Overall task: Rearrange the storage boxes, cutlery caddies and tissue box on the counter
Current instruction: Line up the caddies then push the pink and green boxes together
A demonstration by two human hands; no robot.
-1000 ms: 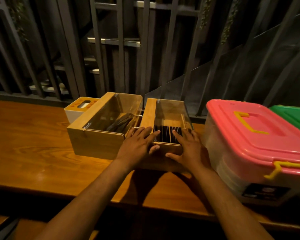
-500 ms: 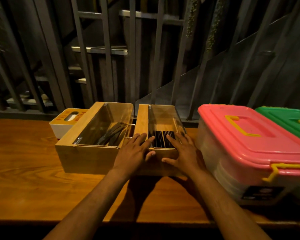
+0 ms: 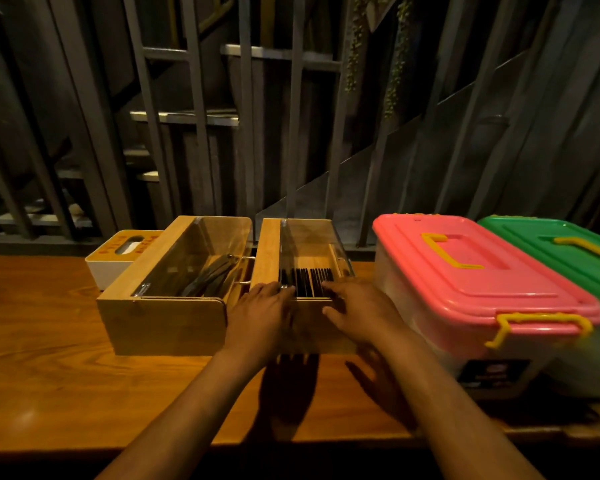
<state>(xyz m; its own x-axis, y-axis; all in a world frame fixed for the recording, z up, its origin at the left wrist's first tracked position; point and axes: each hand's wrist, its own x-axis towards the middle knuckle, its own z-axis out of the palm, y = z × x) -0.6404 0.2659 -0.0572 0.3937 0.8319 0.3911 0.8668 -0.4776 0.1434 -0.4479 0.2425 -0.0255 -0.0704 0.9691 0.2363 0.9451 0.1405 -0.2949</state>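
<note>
Two wooden cutlery caddies with clear lids stand side by side on the wooden counter [image 3: 49, 368]. The left caddy [image 3: 167, 320] holds dark utensils; the right caddy [image 3: 307, 247] holds a row of dark chopsticks. My left hand [image 3: 260, 317] and my right hand [image 3: 357, 310] rest on the front edge of the right caddy, fingers over its rim. A white tissue box [image 3: 115, 258] with a yellow top sits behind the left caddy. A pink-lidded storage box [image 3: 471, 278] and a green-lidded storage box [image 3: 561, 247] stand to the right.
Grey metal railings [image 3: 243, 133] and stairs rise just behind the counter's back edge. The counter's front edge runs below my forearms. Bare wood stretches left of the left caddy and in front of both caddies.
Both hands stay on the right caddy's front edge. The head view has tilted up and shifted, so caddies and boxes sit lower in the frame. The caddies look more squarely aligned.
</note>
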